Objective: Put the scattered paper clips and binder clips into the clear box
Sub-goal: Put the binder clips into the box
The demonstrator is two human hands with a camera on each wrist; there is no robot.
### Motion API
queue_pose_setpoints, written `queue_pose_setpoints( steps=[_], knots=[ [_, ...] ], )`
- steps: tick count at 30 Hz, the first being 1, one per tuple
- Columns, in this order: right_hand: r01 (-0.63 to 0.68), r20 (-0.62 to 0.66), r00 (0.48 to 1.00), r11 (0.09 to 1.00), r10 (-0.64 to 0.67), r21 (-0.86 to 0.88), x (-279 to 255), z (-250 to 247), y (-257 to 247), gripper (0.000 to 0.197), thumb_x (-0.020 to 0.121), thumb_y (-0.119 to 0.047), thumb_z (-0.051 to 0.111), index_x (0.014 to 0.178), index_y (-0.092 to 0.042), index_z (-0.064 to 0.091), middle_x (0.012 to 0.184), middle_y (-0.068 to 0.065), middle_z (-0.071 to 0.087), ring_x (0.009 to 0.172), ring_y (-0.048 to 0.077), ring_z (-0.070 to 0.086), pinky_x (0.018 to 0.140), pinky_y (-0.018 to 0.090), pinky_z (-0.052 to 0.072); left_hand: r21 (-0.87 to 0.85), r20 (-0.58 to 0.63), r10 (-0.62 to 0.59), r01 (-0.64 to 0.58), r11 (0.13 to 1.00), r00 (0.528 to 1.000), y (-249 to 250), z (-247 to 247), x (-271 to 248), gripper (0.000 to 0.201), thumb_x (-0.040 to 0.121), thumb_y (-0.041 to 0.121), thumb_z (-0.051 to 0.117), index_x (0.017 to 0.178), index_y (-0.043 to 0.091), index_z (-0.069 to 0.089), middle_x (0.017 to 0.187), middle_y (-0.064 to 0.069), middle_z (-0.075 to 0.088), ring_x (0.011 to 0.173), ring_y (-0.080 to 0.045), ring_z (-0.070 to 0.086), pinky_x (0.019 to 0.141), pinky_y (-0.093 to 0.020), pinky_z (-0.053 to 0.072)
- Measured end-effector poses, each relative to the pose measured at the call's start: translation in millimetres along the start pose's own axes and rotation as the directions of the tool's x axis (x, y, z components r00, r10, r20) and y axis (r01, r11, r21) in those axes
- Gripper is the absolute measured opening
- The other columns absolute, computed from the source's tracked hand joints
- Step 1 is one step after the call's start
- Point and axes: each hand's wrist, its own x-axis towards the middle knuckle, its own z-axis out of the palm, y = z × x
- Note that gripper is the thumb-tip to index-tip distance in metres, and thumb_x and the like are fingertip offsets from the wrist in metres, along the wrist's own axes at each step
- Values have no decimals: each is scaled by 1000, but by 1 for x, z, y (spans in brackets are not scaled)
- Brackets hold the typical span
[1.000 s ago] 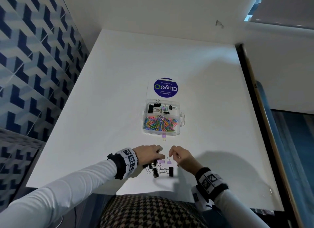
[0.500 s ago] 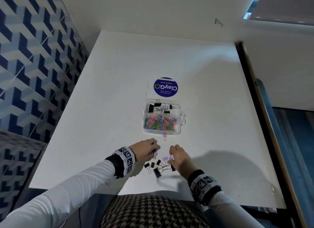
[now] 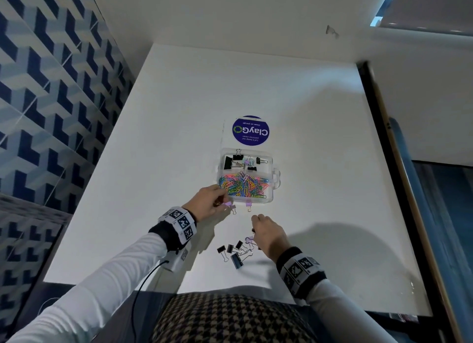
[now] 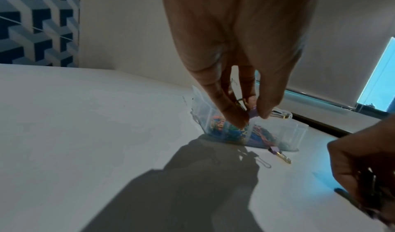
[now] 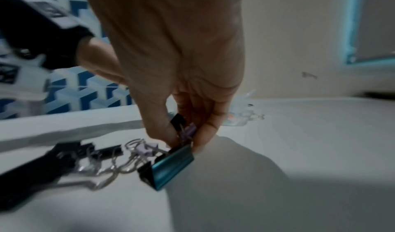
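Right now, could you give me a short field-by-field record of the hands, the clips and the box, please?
left hand: pinches a purple binder clip above the near edge of the clear box
right hand: grips several binder clips at once, black and purple, low over the table
far compartment: black and pastel binder clips
near compartment: coloured paper clips
loose on the table: a cluster of binder clips near the right hand; two purple ones by the box's near wall
lid: cannot tell
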Motion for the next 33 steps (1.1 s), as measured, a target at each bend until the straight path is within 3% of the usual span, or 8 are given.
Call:
queue_pose_setpoints(
  steps=[6, 11, 13, 17, 21, 25, 28, 33],
  knots=[
    [-19, 12, 1000, 844, 15, 537, 3, -11, 24, 9, 69, -14, 60, 77, -18, 58, 81, 4, 68, 81, 28, 63, 78, 42, 52, -80, -81, -11, 5, 997, 997, 4, -10, 6, 13, 83, 17, 64, 88, 6, 62, 84, -1, 54, 76, -18, 52, 73, -24, 41],
    [-64, 11, 997, 754, 75, 654, 2, -16, 39, 26, 75, -15, 69, 63, -33, 53, 53, -15, 60, 56, 10, 53, 66, 28, 44, -148, -135, -65, 45, 988, 989, 6, -22, 19, 12, 82, 18, 65, 85, 6, 62, 85, -2, 57, 74, -16, 55, 68, -15, 39],
    [-114, 59, 992, 588, 112, 801, 1, -19, 43, 15, 78, -7, 66, 71, -19, 59, 58, -6, 61, 56, 17, 51, 62, 28, 45, -146, -158, -91, 68, 987, 983, 6, -28, 24, 16, 83, 22, 65, 85, 7, 62, 87, -6, 60, 74, -16, 56, 73, -21, 42],
    [-126, 118, 987, 69, 110, 990, -10, -26, 45, 8, 82, 10, 57, 80, 2, 59, 66, 9, 55, 58, 18, 45, 54, 20, 38, -78, -208, -130, 116, 990, 969, 6, -42, 47, 21, 86, 25, 60, 89, 5, 61, 92, -15, 60, 82, -26, 60, 78, -30, 45],
    [-129, 146, 983, -139, 114, 982, -17, -24, 45, 16, 85, 10, 50, 80, 0, 62, 64, 4, 56, 59, 13, 49, 55, 16, 41, -7, -203, -138, 140, 990, 969, 13, -48, 80, 22, 88, 24, 58, 96, 3, 60, 100, -20, 58, 89, -31, 58, 82, -33, 45],
    [-69, 113, 983, -279, 145, 958, -14, -34, 47, 21, 87, 10, 46, 79, 1, 62, 66, 4, 61, 61, 12, 56, 60, 16, 47, 68, -57, -164, 168, 984, 985, 13, -46, 100, 26, 87, 16, 59, 109, 3, 58, 113, -20, 58, 104, -34, 56, 91, -37, 44],
    [-1, 67, 984, -362, 168, 932, 2, -51, 54, 23, 89, 11, 41, 81, 2, 60, 64, 4, 66, 61, 13, 60, 60, 16, 51, 37, -84, -141, 144, 989, 986, 14, -45, 93, 28, 88, 12, 56, 116, 6, 56, 120, -16, 59, 109, -31, 54, 93, -36, 42],
    [61, -10, 984, -281, 178, 958, 48, -96, 53, 15, 89, 7, 48, 88, 2, 61, 74, 7, 68, 66, 11, 64, 62, 16, 54, -80, -212, -22, 5, 997, 977, 13, -43, 40, 24, 89, 4, 51, 111, 6, 60, 113, -14, 64, 100, -29, 60, 90, -37, 48]
  ],
)
